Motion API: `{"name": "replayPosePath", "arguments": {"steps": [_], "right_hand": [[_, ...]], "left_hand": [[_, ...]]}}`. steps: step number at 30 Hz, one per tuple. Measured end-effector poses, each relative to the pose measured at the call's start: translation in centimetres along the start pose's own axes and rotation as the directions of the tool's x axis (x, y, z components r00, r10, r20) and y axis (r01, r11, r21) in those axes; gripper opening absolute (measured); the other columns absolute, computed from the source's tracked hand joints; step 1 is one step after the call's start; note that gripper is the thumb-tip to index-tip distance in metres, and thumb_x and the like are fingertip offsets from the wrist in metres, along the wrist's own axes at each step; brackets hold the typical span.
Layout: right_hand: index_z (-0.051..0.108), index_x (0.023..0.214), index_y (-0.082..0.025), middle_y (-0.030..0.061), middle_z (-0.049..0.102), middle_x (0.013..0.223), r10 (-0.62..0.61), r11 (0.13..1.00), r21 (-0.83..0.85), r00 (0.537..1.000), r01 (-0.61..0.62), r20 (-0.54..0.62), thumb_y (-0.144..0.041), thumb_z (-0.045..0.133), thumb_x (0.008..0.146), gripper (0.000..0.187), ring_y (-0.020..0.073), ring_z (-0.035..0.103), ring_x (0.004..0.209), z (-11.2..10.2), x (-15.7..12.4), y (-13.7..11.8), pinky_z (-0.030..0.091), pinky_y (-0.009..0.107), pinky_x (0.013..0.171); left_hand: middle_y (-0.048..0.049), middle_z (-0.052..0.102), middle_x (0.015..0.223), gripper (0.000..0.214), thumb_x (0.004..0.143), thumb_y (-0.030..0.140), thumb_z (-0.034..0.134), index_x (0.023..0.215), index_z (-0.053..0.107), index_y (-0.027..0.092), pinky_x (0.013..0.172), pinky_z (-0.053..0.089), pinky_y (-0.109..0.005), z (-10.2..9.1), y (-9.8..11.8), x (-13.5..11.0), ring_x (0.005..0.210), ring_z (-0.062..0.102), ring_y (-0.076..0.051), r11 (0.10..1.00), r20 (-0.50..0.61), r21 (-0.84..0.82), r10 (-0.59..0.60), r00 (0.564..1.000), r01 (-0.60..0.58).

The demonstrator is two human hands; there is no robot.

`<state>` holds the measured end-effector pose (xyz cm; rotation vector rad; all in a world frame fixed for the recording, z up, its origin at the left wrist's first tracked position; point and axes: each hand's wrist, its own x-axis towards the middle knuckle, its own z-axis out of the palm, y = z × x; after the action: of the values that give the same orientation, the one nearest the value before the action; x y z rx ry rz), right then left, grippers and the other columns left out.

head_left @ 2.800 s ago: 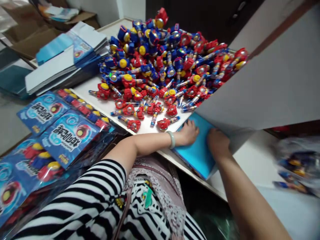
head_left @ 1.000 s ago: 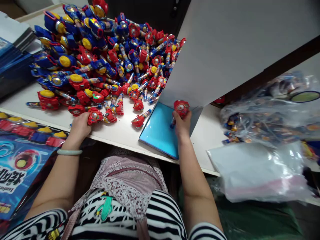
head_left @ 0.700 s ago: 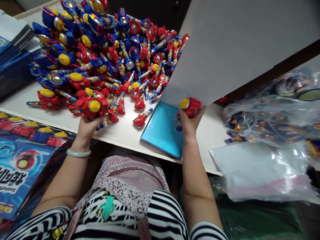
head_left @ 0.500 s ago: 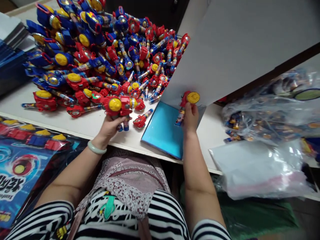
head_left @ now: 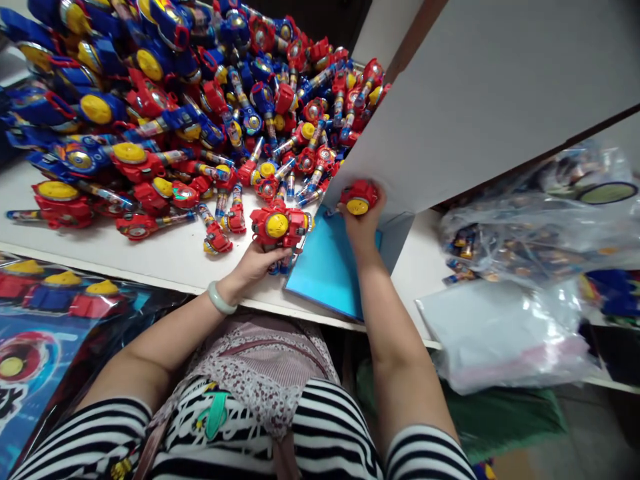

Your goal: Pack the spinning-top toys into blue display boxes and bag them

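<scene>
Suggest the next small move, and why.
Probably settle the red plastic toy with a round yellow disc onto the glossy blue rectangular panel: the right hand holds it at the panel's far end, while the left hand holds similar red plastic toys by the panel's left edge. Contact isn't clear.

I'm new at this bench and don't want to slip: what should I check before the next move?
1. Left hand gripping: ok, holding a red toy with a yellow face.
2. Toy count in that hand: cannot tell, red parts overlap.
3. Right hand gripping: ok, holding another red toy.
4. Blue panel fully visible: not ok, the right hand and arm hide part of it.
5. Piled toys separated by colour: not ok, red and blue lie mixed.
</scene>
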<state>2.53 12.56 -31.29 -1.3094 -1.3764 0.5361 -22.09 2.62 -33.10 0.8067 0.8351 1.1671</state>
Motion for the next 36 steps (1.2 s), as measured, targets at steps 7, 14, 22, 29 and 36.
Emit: {"name": "replayPosePath", "arguments": {"steps": [7,14,22,29,36], "right_hand": [[0.045,0.132,-0.034,0.0062,0.056,0.136,-0.052,0.995,-0.077,0.997,0.056,0.052,-0.046,0.078,0.071,0.071,0.0264,0.054,0.131,-1.3,-1.0,-1.4,0.049,0.045,0.111],[0.035,0.141,-0.038,0.0065,0.048,0.143,-0.018,0.999,-0.052,0.998,0.015,-0.053,-0.047,0.075,0.071,0.081,0.0243,0.054,0.132,-0.9,-1.4,0.8,0.050,0.044,0.111],[0.041,0.140,-0.032,0.0074,0.051,0.146,0.069,0.996,-0.065,0.981,-0.058,0.183,-0.040,0.080,0.067,0.082,0.0255,0.053,0.135,0.1,-1.1,1.5,0.046,0.044,0.117],[0.045,0.143,-0.034,0.0067,0.052,0.149,0.041,0.989,-0.151,0.967,-0.003,0.252,-0.037,0.083,0.070,0.083,0.0299,0.051,0.139,-2.6,-2.6,-2.8,0.045,0.052,0.118],[0.037,0.146,-0.037,0.0085,0.056,0.143,0.113,0.948,0.233,0.912,-0.218,0.394,-0.061,0.085,0.067,0.095,0.0299,0.063,0.125,-0.9,-10.0,-10.1,0.059,0.050,0.101]], "left_hand": [[-0.0101,0.079,0.100,0.047,0.061,0.037,0.094,0.099,0.076,0.015,0.087,0.062,-0.038,0.2,0.6,0.0,0.089,0.075,-0.026,0.996,0.015,0.047,-0.079,0.997,0.079],[-0.0109,0.078,0.101,0.046,0.062,0.037,0.093,0.098,0.076,0.014,0.096,0.058,-0.042,0.1,0.8,-0.1,0.095,0.074,-0.027,0.988,0.036,0.136,-0.082,0.996,0.077],[-0.0096,0.077,0.098,0.045,0.059,0.032,0.092,0.097,0.075,0.015,0.097,0.057,-0.042,0.1,0.3,-0.1,0.095,0.071,-0.027,0.974,0.056,0.217,-0.074,0.996,0.060],[-0.0067,0.074,0.078,0.036,0.065,0.040,0.088,0.087,0.073,0.015,0.076,0.061,-0.037,-0.1,1.5,-0.1,0.073,0.071,-0.022,0.991,0.084,0.071,-0.123,0.989,0.118],[-0.0051,0.073,0.077,0.057,0.054,0.047,0.096,0.095,0.071,0.016,0.071,0.061,-0.036,2.8,2.7,-0.2,0.069,0.070,-0.021,0.985,0.215,-0.039,-0.156,0.964,0.168]]}}
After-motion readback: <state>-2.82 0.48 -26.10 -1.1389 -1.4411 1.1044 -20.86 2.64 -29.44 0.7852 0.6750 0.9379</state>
